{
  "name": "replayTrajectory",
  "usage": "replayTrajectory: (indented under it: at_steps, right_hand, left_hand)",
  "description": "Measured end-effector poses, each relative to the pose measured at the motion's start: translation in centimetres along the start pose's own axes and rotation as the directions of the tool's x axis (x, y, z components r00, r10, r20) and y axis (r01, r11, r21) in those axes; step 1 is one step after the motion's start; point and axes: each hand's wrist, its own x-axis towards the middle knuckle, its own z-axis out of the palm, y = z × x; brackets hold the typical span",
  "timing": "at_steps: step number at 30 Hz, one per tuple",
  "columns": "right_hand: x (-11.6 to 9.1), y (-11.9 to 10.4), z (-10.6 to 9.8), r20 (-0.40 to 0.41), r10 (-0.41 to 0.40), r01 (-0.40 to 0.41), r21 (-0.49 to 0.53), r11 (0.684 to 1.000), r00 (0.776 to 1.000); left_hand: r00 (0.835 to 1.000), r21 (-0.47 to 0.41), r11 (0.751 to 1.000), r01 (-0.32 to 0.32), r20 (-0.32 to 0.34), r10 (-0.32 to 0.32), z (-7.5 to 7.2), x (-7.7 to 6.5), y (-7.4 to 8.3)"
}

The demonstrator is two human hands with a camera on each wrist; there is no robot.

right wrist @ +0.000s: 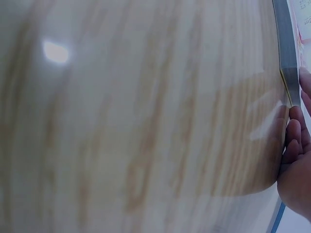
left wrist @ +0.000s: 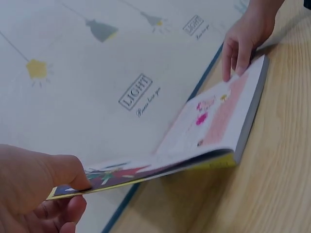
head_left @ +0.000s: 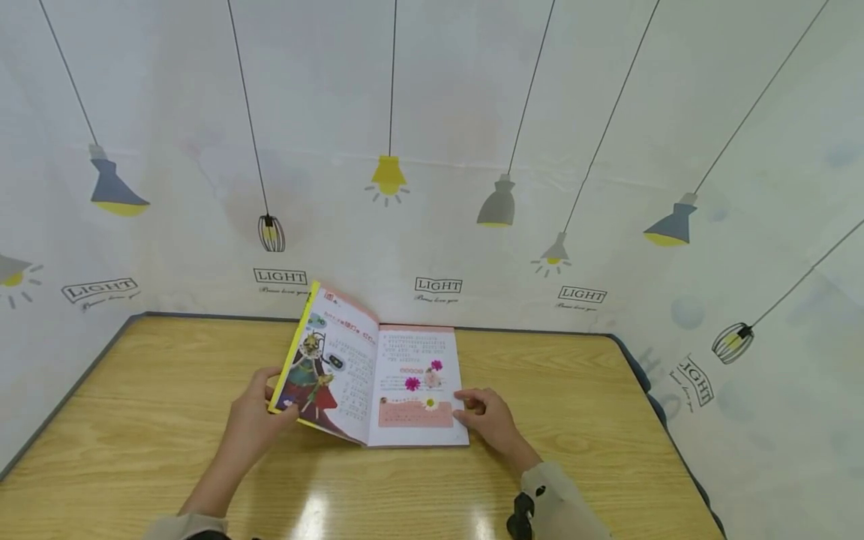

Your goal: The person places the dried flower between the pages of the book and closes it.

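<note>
An open book (head_left: 408, 439) with colourful printed pages lies near the back edge of the table. Its left side is raised off the wood, while the right side lies flat. My left hand (head_left: 259, 416) pinches the raised yellow-edged cover and page, thumb (left wrist: 73, 172) on top and fingers beneath. At the right edge of the book, my right hand (head_left: 491, 418) holds the page edge, with curled fingers beside the page block (right wrist: 289, 53). From the right wrist, only part of this hand (right wrist: 296, 160) and of the book shows.
The wooden table (head_left: 567, 420) has a dark rim and carries glare spots near its front. Behind it rises a pale wall covering (head_left: 445, 240) printed with hanging lamps and the word LIGHT. A dark strapped device (head_left: 521, 516) sits at the right sleeve.
</note>
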Motion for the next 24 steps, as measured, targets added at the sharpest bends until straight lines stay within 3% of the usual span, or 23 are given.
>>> replayTrajectory:
  at_steps: [4, 8, 12, 24]
  right_hand:
    - [0.0, -0.2, 0.0, 0.004, 0.031, -0.031, 0.005, 1.0, 1.0]
    - [0.3, 1.1, 0.2, -0.005, 0.017, -0.017, -0.024, 1.0, 1.0]
    - [0.3, 1.1, 0.2, -0.01, 0.017, -0.018, -0.03, 0.999, 1.0]
    - [-0.8, -2.9, -0.4, -0.007, 0.054, -0.054, 0.005, 0.999, 0.999]
  left_hand:
    - [0.999, -0.039, 0.998, -0.048, -0.012, 0.047, 0.6, -0.1, 1.7]
    - [0.996, -0.058, 0.994, -0.092, -0.002, 0.092, 1.5, -0.1, 3.0]
    - [0.991, -0.073, 0.989, -0.129, 0.014, 0.131, 2.6, 0.0, 3.9]
    - [0.972, -0.145, 0.961, -0.234, 0.003, 0.237, 5.5, 0.1, 6.1]
